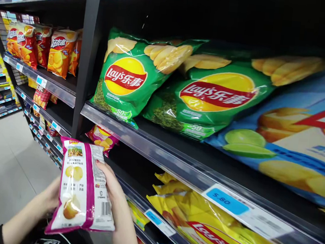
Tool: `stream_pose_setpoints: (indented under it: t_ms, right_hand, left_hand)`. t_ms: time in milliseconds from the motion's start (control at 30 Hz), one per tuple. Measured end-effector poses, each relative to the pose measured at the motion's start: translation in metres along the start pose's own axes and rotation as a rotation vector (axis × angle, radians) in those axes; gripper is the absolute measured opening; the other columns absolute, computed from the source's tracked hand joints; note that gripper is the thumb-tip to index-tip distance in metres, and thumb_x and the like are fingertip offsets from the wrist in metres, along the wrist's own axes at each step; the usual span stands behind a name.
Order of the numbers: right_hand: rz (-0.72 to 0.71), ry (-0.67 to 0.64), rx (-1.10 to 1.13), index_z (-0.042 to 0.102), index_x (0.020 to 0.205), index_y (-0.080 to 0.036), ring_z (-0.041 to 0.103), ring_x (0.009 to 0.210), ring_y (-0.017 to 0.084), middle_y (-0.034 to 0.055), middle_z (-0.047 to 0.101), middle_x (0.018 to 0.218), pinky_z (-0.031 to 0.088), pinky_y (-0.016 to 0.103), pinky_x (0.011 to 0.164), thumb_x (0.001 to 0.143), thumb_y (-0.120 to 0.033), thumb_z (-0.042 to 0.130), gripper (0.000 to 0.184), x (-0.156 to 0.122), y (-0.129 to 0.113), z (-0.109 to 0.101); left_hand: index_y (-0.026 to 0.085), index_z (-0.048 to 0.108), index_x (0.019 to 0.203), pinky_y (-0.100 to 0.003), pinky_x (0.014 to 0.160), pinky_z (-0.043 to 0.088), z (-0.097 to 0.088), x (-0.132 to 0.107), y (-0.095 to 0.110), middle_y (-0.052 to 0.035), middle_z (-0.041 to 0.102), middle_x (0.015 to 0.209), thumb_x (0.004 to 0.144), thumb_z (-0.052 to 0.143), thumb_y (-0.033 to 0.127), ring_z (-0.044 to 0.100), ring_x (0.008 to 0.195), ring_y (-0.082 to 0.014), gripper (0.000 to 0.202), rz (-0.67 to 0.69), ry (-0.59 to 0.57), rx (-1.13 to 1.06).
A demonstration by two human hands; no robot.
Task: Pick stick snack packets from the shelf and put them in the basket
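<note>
A white and magenta chip bag (pixel 83 189) is held upright in front of me, its back panel with a barcode facing the camera. My left hand (pixel 49 197) grips its left edge from behind, mostly hidden by the bag. My right hand (pixel 110 182) holds the right edge, fingers curled onto the bag. Just past it, a pink chip bag (pixel 103 137) sits on the lower shelf.
Black store shelves run along the right. Green Lay's bags (pixel 129 76) and a blue Lay's bag (pixel 298 139) lie on the shelf above, yellow Lay's bags (pixel 215 227) below. A price tag (pixel 246 211) reads 5.80. Orange bags (pixel 60 52) stand further left. Grey aisle floor (pixel 6 164) lies left.
</note>
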State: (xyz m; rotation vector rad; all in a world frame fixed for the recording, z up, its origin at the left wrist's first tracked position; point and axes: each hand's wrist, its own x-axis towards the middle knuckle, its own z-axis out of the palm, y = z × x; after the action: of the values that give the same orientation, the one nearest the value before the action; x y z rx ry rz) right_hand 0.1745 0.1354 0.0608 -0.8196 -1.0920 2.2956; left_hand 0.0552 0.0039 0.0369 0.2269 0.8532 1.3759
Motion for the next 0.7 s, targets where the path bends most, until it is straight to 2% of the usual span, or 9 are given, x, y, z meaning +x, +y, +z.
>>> stream_pose_setpoints:
  t_ms: [67, 100, 133, 200, 267, 300, 400, 500, 700]
  right_hand:
    - [-0.043, 0.054, -0.023, 0.059, 0.102, -0.017, 0.066, 0.075, 0.021, 0.0021, 0.070, 0.077, 0.051, 0.030, 0.071, 0.064, -0.036, 0.070, 0.044, 0.001, -0.003, -0.002]
    - [-0.062, 0.091, -0.040, 0.058, 0.102, -0.017, 0.066, 0.079, 0.022, 0.0026, 0.070, 0.081, 0.050, 0.031, 0.074, 0.063, -0.037, 0.071, 0.045, 0.004, -0.002, -0.003]
    - [-0.074, 0.129, -0.059, 0.057, 0.101, -0.017, 0.066, 0.081, 0.022, 0.0028, 0.070, 0.083, 0.049, 0.032, 0.076, 0.062, -0.037, 0.072, 0.046, 0.007, 0.000, -0.003]
    - [-0.071, 0.186, -0.084, 0.055, 0.100, -0.017, 0.065, 0.082, 0.023, 0.0031, 0.069, 0.084, 0.049, 0.033, 0.077, 0.062, -0.040, 0.072, 0.048, 0.015, 0.005, -0.004]
    - [-0.051, 0.198, -0.094, 0.053, 0.101, -0.018, 0.065, 0.085, 0.023, 0.0041, 0.069, 0.088, 0.049, 0.033, 0.076, 0.062, -0.042, 0.072, 0.050, 0.018, 0.009, -0.004]
    - [-0.038, 0.186, -0.094, 0.052, 0.102, -0.018, 0.065, 0.087, 0.024, 0.0048, 0.068, 0.092, 0.050, 0.033, 0.076, 0.062, -0.043, 0.072, 0.051, 0.018, 0.010, -0.003]
    - [0.016, 0.089, -0.072, 0.049, 0.108, -0.020, 0.062, 0.095, 0.024, 0.0057, 0.065, 0.106, 0.051, 0.031, 0.076, 0.061, -0.040, 0.074, 0.056, 0.010, 0.009, 0.001]
    - [0.067, 0.035, -0.057, 0.048, 0.108, -0.020, 0.060, 0.101, 0.023, 0.0052, 0.061, 0.114, 0.052, 0.029, 0.076, 0.063, -0.037, 0.073, 0.053, 0.002, 0.007, 0.004]
    - [0.071, 0.053, -0.035, 0.049, 0.106, -0.018, 0.062, 0.098, 0.024, 0.0062, 0.065, 0.105, 0.051, 0.031, 0.079, 0.067, -0.037, 0.069, 0.048, 0.013, 0.013, 0.005]
  left_hand:
    - [0.013, 0.055, 0.114, -0.047, 0.083, 0.047, -0.008, -0.007, 0.014, -0.0168, 0.066, 0.105, 0.068, 0.044, 0.072, 0.057, 0.104, -0.0347, 0.076, -0.015, -0.036, -0.039]
    - [0.012, 0.053, 0.115, -0.045, 0.082, 0.048, -0.010, -0.011, 0.019, -0.0174, 0.065, 0.107, 0.064, 0.049, 0.072, 0.057, 0.105, -0.0350, 0.079, -0.005, -0.055, -0.061]
    - [0.012, 0.051, 0.116, -0.043, 0.081, 0.049, -0.011, -0.015, 0.023, -0.0170, 0.065, 0.108, 0.060, 0.060, 0.066, 0.058, 0.104, -0.0343, 0.078, 0.010, -0.054, -0.058]
    - [0.014, 0.047, 0.119, -0.038, 0.078, 0.051, -0.010, -0.021, 0.025, -0.0148, 0.067, 0.106, 0.054, 0.078, 0.040, 0.062, 0.098, -0.0315, 0.077, 0.030, 0.022, -0.010]
    - [0.015, 0.046, 0.119, -0.036, 0.073, 0.053, -0.003, -0.024, 0.024, -0.0127, 0.070, 0.098, 0.052, 0.080, 0.018, 0.067, 0.086, -0.0285, 0.075, 0.014, 0.141, 0.042]
    - [0.014, 0.046, 0.119, -0.035, 0.070, 0.053, 0.000, -0.024, 0.024, -0.0122, 0.071, 0.093, 0.054, 0.078, 0.014, 0.068, 0.079, -0.0275, 0.072, -0.004, 0.186, 0.051]
    - [0.009, 0.049, 0.115, -0.032, 0.060, 0.054, 0.008, -0.024, 0.026, -0.0102, 0.073, 0.078, 0.061, 0.072, 0.015, 0.069, 0.066, -0.0250, 0.060, -0.047, 0.235, 0.037]
    - [0.004, 0.053, 0.111, -0.027, 0.052, 0.052, 0.009, -0.024, 0.034, -0.0084, 0.072, 0.066, 0.069, 0.065, 0.017, 0.068, 0.058, -0.0219, 0.045, -0.091, 0.247, 0.036]
    - [0.002, 0.059, 0.101, -0.027, 0.056, 0.053, 0.009, -0.024, 0.044, -0.0094, 0.072, 0.066, 0.079, 0.055, 0.019, 0.069, 0.061, -0.0211, 0.028, -0.150, 0.236, 0.043]
